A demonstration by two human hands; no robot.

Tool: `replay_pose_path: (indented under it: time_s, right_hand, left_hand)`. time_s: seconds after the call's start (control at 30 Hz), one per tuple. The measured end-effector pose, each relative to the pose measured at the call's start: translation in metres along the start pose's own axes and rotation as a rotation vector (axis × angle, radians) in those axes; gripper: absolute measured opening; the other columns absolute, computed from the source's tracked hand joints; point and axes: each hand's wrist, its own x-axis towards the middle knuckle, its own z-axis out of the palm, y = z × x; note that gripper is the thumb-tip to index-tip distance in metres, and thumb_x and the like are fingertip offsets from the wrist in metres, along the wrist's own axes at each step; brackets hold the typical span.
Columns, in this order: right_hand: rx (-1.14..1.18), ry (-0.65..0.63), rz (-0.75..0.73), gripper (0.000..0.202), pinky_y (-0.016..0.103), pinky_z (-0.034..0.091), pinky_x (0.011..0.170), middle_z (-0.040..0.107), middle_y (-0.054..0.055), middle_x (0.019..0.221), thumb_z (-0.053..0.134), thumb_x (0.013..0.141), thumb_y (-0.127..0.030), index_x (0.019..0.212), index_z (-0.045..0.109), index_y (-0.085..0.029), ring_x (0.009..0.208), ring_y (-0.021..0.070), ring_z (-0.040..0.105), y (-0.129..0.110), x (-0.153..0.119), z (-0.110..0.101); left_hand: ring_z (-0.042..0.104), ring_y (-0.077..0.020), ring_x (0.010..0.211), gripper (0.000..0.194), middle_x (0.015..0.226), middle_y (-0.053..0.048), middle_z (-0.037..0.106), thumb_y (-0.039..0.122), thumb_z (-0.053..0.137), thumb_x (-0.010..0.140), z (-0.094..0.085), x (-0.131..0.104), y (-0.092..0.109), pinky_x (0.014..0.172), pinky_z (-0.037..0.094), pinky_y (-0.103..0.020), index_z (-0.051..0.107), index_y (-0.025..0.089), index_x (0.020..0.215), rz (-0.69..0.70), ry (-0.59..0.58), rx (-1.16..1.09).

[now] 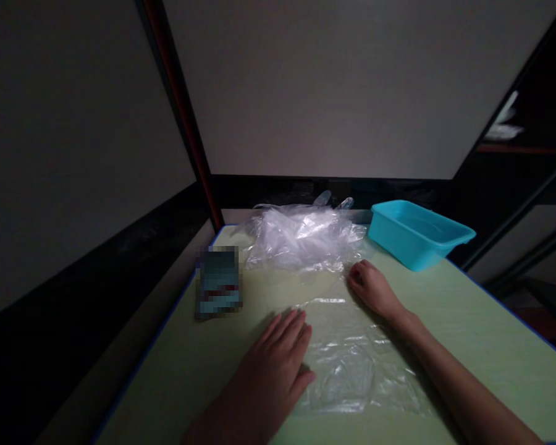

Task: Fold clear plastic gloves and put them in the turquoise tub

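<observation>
A clear plastic sheet or bag [347, 371] lies spread on the pale green table [482, 346], between my two hands. My left hand [278, 364] rests palm down at its left edge, fingers spread apart. At the sheet's upper right corner, my right hand [369, 285] is closed with the fingers curled; what it pinches there is too small to make out. Behind both hands sits a crumpled heap of clear plastic [301, 235], with a few finger-like ends sticking up at its back.
A turquoise plastic basin [417, 238] stands at the table's back right. Near the left edge lies a flat, pixelated object [219, 283]. A grey wall panel [315, 93] rises behind the table, with dark shelving on the right.
</observation>
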Motion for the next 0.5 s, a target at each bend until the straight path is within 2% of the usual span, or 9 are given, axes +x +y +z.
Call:
replay_pose_path:
  time_s: [0.1,0.2,0.3,0.43,0.5]
  right_hand:
    - [0.146,0.004,-0.042,0.016,0.042,0.044,0.081,0.058,0.010,0.097,0.050,0.087,-0.028,0.087,0.055,-0.013,0.092,0.0224,0.056,-0.004,-0.003,-0.007]
    - [0.356,-0.050,-0.106,0.019,0.039,0.044,0.080,0.059,0.012,0.097,0.041,0.089,-0.034,0.081,0.047,-0.018,0.094,0.0231,0.056,-0.011,-0.006,-0.023]
    - [0.562,-0.231,-0.181,0.025,0.034,0.045,0.078,0.063,0.010,0.097,0.041,0.088,-0.044,0.081,0.043,-0.021,0.095,0.0211,0.059,-0.018,-0.015,-0.041]
    - [0.709,-0.569,-0.202,0.042,0.030,0.048,0.059,0.070,0.009,0.077,0.034,0.088,-0.055,0.084,0.050,-0.017,0.067,0.0188,0.066,-0.023,-0.029,-0.052]
    - [0.751,-0.633,-0.178,0.048,0.027,0.045,0.050,0.070,0.010,0.070,0.029,0.089,-0.058,0.082,0.052,-0.016,0.058,0.0176,0.066,-0.024,-0.032,-0.050]
  left_hand:
    - [0.025,-0.0234,0.133,0.051,0.144,-0.009,0.030,0.027,0.054,0.085,-0.012,-0.001,-0.010,0.108,0.022,-0.045,0.039,0.017,0.133,-0.028,0.011,-0.096]
    - [0.034,-0.0230,0.129,0.048,0.141,-0.009,0.038,0.028,0.054,0.085,-0.024,0.009,-0.021,0.106,0.026,-0.042,0.043,0.017,0.131,-0.031,0.062,-0.300]
    - [0.047,-0.0232,0.118,0.040,0.129,-0.011,0.052,0.026,0.054,0.083,-0.027,0.034,-0.031,0.102,0.032,-0.038,0.051,0.015,0.122,-0.041,0.174,-0.503]
    - [0.061,-0.0186,0.099,0.027,0.107,-0.010,0.065,0.021,0.040,0.090,-0.011,0.071,-0.036,0.086,0.046,-0.028,0.056,0.012,0.109,-0.017,0.220,-0.573]
    - [0.063,-0.0183,0.092,0.027,0.100,-0.010,0.067,0.019,0.037,0.090,-0.001,0.080,-0.034,0.080,0.048,-0.027,0.055,0.010,0.109,-0.008,0.247,-0.583]
